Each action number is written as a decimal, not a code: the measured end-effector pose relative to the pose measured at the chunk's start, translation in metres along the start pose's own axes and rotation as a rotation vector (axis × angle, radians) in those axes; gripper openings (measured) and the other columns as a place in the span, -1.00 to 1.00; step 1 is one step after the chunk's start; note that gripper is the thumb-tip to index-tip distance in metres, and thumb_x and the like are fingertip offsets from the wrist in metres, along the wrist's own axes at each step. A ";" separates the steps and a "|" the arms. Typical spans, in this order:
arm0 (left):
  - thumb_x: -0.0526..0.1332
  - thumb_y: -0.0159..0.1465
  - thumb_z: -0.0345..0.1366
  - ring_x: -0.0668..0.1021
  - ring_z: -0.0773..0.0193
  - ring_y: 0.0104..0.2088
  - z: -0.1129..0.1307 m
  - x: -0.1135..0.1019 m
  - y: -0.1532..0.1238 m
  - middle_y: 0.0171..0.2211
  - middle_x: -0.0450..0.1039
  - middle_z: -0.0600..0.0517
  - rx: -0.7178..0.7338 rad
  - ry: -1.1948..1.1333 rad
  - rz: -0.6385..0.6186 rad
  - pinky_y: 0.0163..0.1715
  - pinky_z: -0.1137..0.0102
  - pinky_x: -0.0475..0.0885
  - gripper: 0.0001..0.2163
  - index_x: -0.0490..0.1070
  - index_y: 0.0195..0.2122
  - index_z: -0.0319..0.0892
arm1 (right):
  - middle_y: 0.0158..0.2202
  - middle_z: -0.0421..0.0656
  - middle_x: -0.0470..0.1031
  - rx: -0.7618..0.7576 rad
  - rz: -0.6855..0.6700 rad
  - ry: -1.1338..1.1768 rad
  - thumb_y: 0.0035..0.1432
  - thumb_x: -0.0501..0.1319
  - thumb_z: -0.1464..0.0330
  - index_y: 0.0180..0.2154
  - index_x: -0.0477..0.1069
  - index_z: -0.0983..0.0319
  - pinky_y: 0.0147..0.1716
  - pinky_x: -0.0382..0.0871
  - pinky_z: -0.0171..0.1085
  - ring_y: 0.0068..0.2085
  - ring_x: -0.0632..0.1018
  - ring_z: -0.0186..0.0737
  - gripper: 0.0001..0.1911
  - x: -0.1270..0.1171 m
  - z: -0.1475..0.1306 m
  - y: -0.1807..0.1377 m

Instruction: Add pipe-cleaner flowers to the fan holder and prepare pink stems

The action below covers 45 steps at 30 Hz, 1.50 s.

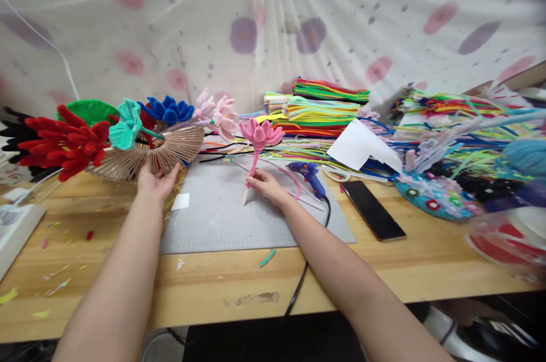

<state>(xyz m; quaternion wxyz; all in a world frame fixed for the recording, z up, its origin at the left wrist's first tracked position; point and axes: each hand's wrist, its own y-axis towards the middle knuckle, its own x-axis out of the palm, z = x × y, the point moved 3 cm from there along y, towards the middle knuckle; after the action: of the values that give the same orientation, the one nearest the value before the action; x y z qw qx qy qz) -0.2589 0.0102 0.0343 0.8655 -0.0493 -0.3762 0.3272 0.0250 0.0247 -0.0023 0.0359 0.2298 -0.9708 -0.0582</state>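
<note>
My left hand (157, 181) grips the lower part of a wooden folding fan (183, 143), with some of its fingers hidden behind the slats. The fan is spread and carries fuzzy pipe-cleaner flowers: a red flower (70, 140), a turquoise flower (127, 123) and a blue flower (168, 110). A pink pipe-cleaner flower (261, 133) with a wrapped stem stands nearly upright in my right hand (265, 186), pinched low on the stem. Its bare, pale stem end points down over the grey cutting mat (213, 225).
A blue glue gun (309, 175) lies on the mat, its black cord running off the table's front edge. Right of it are a phone (375, 209) and a white paper (362, 149). Bundles of pipe cleaners (324, 109) line the back. A power strip (19, 231) sits left.
</note>
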 end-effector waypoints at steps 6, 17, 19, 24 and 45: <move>0.22 0.11 -0.47 0.52 0.38 -0.43 -0.071 0.023 -0.066 -0.44 0.43 0.02 -0.051 0.448 -0.309 -0.38 0.46 0.47 -0.93 0.34 -0.38 -0.26 | -0.50 -0.25 0.29 -0.009 -0.047 -0.054 -0.07 0.23 0.14 -0.44 0.32 0.28 -0.53 0.08 -0.40 -0.49 0.25 -0.44 -0.68 0.000 -0.006 -0.003; 0.40 -0.10 -0.32 0.56 0.28 -0.37 -0.138 0.031 -0.100 -0.37 0.52 -0.02 -0.194 0.544 -0.680 -0.29 0.38 0.44 -0.71 0.45 -0.33 -0.28 | -0.55 -0.33 0.27 0.074 -0.201 0.006 -0.08 0.25 0.12 -0.36 0.22 0.22 -0.55 0.20 -0.41 -0.54 0.32 -0.43 -0.63 0.007 -0.005 -0.005; 0.41 -0.14 -0.29 0.54 0.33 -0.45 -0.141 0.032 -0.100 -0.44 0.50 0.04 -0.129 0.588 -0.688 -0.36 0.41 0.43 -0.67 0.43 -0.34 -0.27 | -0.55 -0.32 0.26 0.073 -0.188 -0.013 -0.09 0.26 0.11 -0.37 0.21 0.23 -0.56 0.20 -0.41 -0.54 0.32 -0.43 -0.62 0.009 -0.003 -0.003; 0.41 -0.19 -0.22 0.51 0.35 -0.55 -0.144 0.033 -0.099 -0.56 0.40 0.14 -0.015 0.590 -0.611 -0.47 0.44 0.40 -0.58 0.35 -0.31 -0.23 | -0.44 -0.27 0.28 0.027 -0.147 -0.062 0.04 0.16 0.10 -0.34 0.28 0.25 -0.60 0.14 -0.44 -0.53 0.26 -0.48 -0.67 0.005 0.000 0.000; 0.42 -0.18 -0.30 0.55 0.29 -0.55 -0.144 0.031 -0.102 -0.61 0.47 0.09 -0.012 0.599 -0.513 -0.45 0.41 0.43 -0.67 0.25 -0.51 -0.23 | -0.54 -0.29 0.26 -0.027 -0.122 -0.189 -0.02 0.19 0.14 -0.42 0.28 0.26 -0.53 0.14 -0.40 -0.50 0.28 -0.41 -0.69 -0.003 -0.003 0.003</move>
<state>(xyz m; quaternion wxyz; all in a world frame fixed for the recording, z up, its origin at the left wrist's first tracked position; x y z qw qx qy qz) -0.0912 -0.0272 -0.0151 0.9903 -0.0518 -0.1089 0.0691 0.0266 0.0286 0.0014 -0.0562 0.2815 -0.9532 -0.0947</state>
